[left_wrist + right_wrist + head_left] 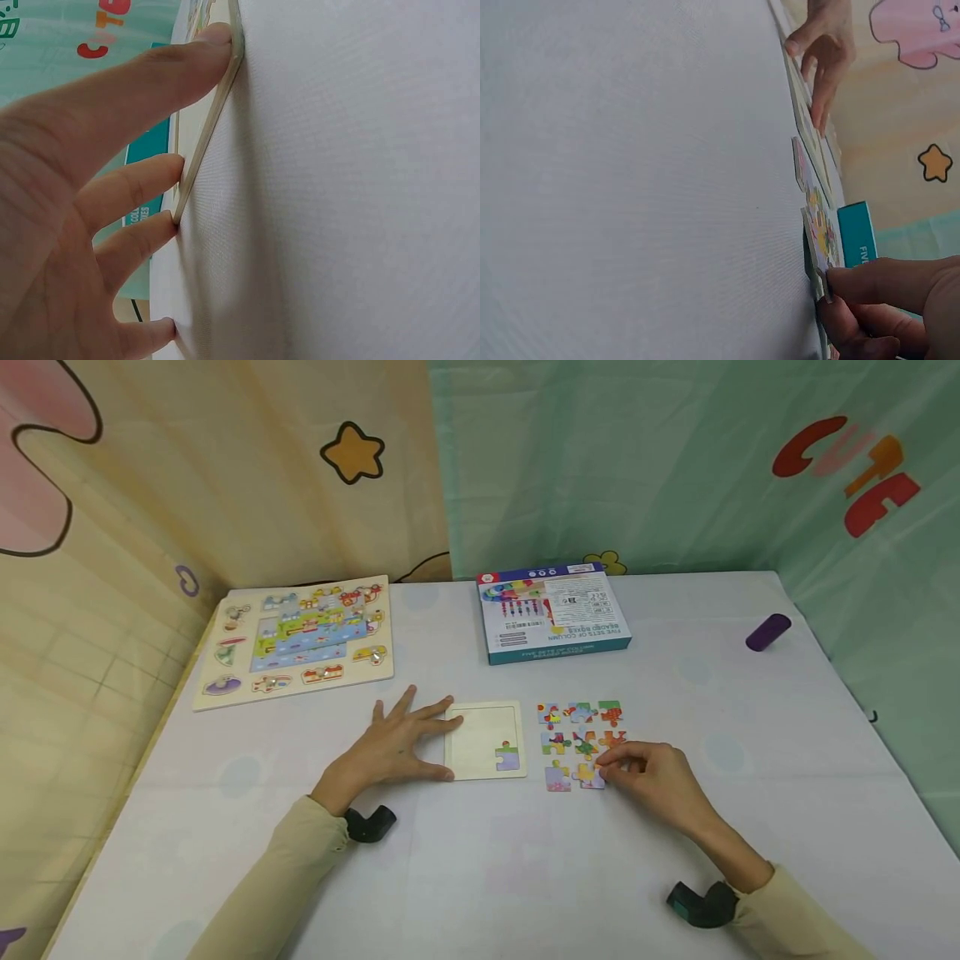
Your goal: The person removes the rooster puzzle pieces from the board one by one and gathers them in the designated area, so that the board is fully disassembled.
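A shallow wooden puzzle tray [480, 735] lies mid-table, with one jigsaw piece [507, 760] set in its lower right corner. My left hand [397, 743] is spread over the tray's left side, fingertips and thumb touching its edges. To the right, several loose jigsaw pieces [557, 743] lie in rough rows. My right hand [660, 781] pinches a purple-and-yellow jigsaw piece [590, 776] between thumb and fingers at the lower right of these rows. In the right wrist view that piece [817, 244] looks tilted slightly off the cloth; fingers hide its near end.
A large wooden knob puzzle board [300, 643] rests at the back left. Behind the tray lies a teal-edged game box [555, 614]. A dark purple cylinder [768, 632] is at the far right. Curtains [600, 460] hang beyond the table's back edge.
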Demonstrator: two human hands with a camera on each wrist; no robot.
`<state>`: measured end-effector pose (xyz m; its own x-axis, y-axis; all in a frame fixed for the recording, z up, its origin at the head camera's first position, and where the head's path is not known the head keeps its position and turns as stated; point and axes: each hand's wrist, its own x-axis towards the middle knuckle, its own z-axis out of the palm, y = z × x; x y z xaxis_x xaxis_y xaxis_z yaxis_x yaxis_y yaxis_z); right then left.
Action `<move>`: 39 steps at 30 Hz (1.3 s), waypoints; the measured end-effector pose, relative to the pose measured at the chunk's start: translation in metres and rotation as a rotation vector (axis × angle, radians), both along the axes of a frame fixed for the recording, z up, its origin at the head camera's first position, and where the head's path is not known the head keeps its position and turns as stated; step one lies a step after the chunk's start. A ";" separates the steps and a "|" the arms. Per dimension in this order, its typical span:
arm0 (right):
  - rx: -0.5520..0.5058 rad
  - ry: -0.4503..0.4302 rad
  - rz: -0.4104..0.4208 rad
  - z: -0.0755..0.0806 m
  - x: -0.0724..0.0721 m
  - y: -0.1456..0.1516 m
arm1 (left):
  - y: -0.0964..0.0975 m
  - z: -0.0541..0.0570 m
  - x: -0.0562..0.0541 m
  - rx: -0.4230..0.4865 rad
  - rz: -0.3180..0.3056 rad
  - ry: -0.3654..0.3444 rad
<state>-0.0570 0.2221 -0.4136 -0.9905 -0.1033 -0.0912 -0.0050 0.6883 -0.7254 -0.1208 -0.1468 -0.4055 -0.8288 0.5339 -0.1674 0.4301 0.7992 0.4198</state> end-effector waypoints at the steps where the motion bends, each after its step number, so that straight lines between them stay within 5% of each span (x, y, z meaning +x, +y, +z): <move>1: 0.004 0.007 0.000 0.000 0.000 0.000 | 0.000 0.000 0.000 0.001 0.000 0.001; 19: 0.025 0.084 0.018 0.003 -0.005 -0.006 | 0.000 0.000 0.000 -0.004 -0.001 0.002; 39: -0.153 0.024 0.212 -0.001 -0.033 -0.090 | 0.000 0.000 0.000 -0.011 0.008 -0.016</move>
